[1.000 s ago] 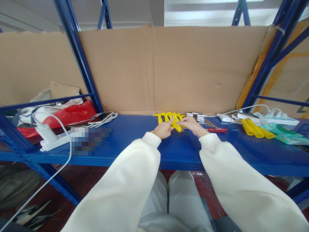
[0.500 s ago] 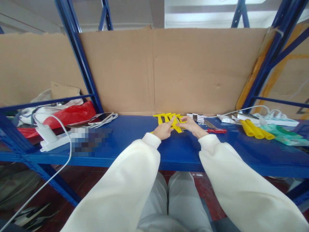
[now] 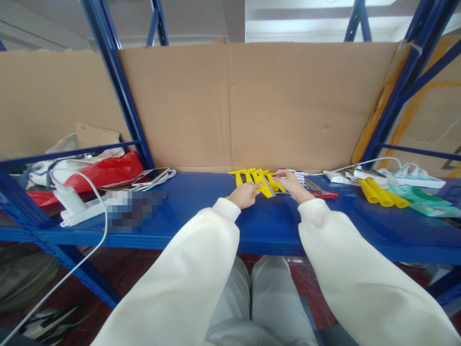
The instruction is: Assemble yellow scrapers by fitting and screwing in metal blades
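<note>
My left hand (image 3: 245, 194) is closed on a yellow plastic scraper (image 3: 265, 188) with a grey metal strip along its edge, tilted over the blue shelf (image 3: 201, 202). To its right, my right hand (image 3: 291, 185) has its fingertips pinched together beside the other yellow pieces. Anything between those fingertips is too small to make out. Several yellow T-shaped scraper pieces (image 3: 248, 174) lie in a row behind my hands. Small white and dark strips (image 3: 300, 176) sit behind my right hand, partly covered by it. A red-handled tool (image 3: 326, 195) lies beside my right wrist.
Yellow tubes (image 3: 382, 193) and a green packet (image 3: 428, 201) lie at the right. A white power strip (image 3: 82, 211), a cable and a red bag (image 3: 108, 172) are at the left. Cardboard (image 3: 288, 105) closes off the back between blue posts.
My right hand has drawn away from the scraper, a little to the right, its fingers now over the white strips' left end. My left index finger, stretched out before, has come down onto the scraper.
</note>
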`<action>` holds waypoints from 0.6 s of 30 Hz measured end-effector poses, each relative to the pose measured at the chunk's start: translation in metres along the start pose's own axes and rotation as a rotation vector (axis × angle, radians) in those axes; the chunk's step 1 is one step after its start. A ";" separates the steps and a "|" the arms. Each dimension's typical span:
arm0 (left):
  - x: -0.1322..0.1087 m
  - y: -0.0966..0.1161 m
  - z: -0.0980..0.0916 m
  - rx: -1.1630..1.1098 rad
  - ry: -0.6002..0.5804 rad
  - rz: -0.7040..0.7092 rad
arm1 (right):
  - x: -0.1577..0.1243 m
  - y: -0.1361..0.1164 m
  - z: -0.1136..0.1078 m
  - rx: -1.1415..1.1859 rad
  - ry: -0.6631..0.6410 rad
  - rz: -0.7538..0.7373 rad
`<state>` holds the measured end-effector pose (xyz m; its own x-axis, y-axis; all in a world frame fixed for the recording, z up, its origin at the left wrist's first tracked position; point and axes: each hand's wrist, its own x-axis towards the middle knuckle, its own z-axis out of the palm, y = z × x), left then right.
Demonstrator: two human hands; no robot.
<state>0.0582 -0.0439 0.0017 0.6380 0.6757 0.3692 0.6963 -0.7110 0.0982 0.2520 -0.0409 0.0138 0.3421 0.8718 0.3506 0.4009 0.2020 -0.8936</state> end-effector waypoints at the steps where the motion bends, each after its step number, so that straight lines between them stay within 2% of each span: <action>1: 0.000 0.000 0.000 0.001 0.001 -0.003 | 0.005 0.004 -0.007 -0.048 0.041 -0.028; 4: -0.001 0.001 -0.001 -0.001 0.005 -0.011 | 0.018 0.017 -0.035 -0.316 0.214 -0.034; 6: -0.002 0.002 -0.001 -0.001 0.008 -0.015 | 0.023 0.025 -0.053 -0.466 0.257 0.026; 9: -0.002 0.002 0.000 0.002 0.003 -0.021 | 0.025 0.029 -0.072 -0.733 0.149 0.188; 12: -0.002 0.003 -0.001 -0.006 0.002 -0.023 | 0.022 0.025 -0.079 -0.946 -0.004 0.310; 14: -0.002 0.003 -0.001 -0.008 0.000 -0.026 | 0.020 0.022 -0.078 -1.021 -0.076 0.329; 18: -0.002 0.004 -0.001 0.010 -0.021 -0.040 | 0.017 0.023 -0.070 -1.085 -0.172 0.255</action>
<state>0.0589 -0.0485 0.0024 0.6165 0.7072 0.3461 0.7242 -0.6819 0.1033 0.3267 -0.0526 0.0193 0.4313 0.8991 0.0742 0.8915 -0.4122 -0.1878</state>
